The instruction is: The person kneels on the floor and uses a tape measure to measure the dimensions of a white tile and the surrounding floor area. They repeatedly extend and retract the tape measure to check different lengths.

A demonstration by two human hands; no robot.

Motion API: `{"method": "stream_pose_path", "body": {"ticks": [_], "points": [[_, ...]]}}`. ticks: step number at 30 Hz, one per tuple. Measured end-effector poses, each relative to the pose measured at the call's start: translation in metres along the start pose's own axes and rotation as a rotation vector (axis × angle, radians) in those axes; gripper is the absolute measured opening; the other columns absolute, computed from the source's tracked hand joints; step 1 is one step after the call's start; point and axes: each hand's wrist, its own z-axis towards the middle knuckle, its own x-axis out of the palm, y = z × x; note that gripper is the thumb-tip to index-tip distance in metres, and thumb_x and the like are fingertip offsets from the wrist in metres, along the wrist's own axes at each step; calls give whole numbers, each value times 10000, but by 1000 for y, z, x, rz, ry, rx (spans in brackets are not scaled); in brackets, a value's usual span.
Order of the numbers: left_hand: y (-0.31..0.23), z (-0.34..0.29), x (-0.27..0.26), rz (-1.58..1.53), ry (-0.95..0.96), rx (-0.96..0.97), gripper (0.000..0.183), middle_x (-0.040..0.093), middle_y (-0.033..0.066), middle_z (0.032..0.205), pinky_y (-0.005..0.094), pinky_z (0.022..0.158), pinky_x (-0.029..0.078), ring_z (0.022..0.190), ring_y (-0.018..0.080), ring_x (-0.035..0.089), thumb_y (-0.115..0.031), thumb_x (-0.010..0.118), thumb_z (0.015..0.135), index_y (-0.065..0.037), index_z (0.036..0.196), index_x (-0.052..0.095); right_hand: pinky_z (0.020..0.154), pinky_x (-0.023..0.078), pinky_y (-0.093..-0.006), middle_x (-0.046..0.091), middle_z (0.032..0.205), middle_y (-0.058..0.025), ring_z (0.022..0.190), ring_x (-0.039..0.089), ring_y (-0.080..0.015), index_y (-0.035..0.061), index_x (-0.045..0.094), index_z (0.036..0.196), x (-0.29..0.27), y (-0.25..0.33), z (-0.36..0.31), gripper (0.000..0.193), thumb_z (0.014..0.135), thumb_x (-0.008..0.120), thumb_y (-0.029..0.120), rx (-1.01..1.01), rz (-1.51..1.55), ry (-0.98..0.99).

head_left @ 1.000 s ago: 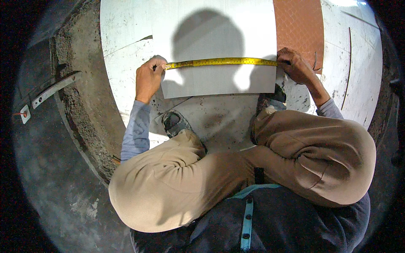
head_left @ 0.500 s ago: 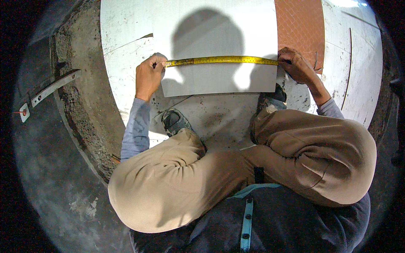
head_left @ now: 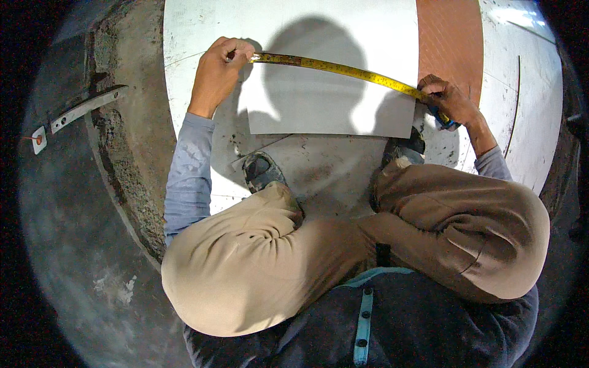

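A yellow tape measure [head_left: 343, 69] is drawn out across a pale sheet [head_left: 319, 116], slanting down toward the right. Its end is pinched in my left hand [head_left: 222, 69], just past the sheet's left edge. At the right edge my right hand [head_left: 451, 101] is closed round the tape and its dark blue case, which shows partly below the fingers. The shadow of a head falls on the middle of the sheet.
A reddish-brown patterned sheet [head_left: 451, 37] lies along the right side of the pale one. My shoes [head_left: 264, 170] stand near its front edge. On the far left, a metal bar [head_left: 89, 109] lies over a rough concrete edge [head_left: 126, 165].
My left hand has moved up and away with the tape's end, so the tape now slants. My right hand has shifted slightly right and turned, bringing the case into view.
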Motion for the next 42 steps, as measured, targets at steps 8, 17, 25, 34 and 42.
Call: {"method": "stream_pose_path", "body": {"ticks": [8,17,25,34,42], "points": [[16,-22,13,-53,144,-196,145,731,21,891,282,793,517,834,109,639,-114,660,999,-21,1030,766,943,498,-387,652,1078,-118,1052,626,-283,-4,678,933,1,-4,2,71,950,694,63,9,-21,27],[33,-40,32,-125,166,-262,131,662,-24,775,266,648,470,706,61,567,-136,676,1000,-51,1012,775,914,526,-405,677,1097,-133,1005,670,-308,-8,676,930,6,1,8,86,910,714,67,84,-113,-9],[45,-44,33,-125,185,-160,141,715,26,946,286,799,528,858,109,624,-97,652,988,-26,1073,738,888,535,-435,682,1006,-169,976,670,-346,24,689,912,14,-10,7,120,927,707,141,98,-199,-38],[49,-45,40,-141,136,-209,163,650,5,867,271,701,462,751,94,542,-135,652,1019,-9,1056,747,924,546,-433,709,1065,-156,1033,677,-360,0,715,903,23,-18,9,63,872,729,53,-56,-200,-134],[58,-44,42,-180,139,-154,151,653,27,874,283,687,483,742,98,562,-117,654,1011,-3,1070,734,934,543,-447,709,1063,-175,1053,674,-377,-4,713,939,25,-18,5,101,857,735,52,-62,-243,-163]]}}
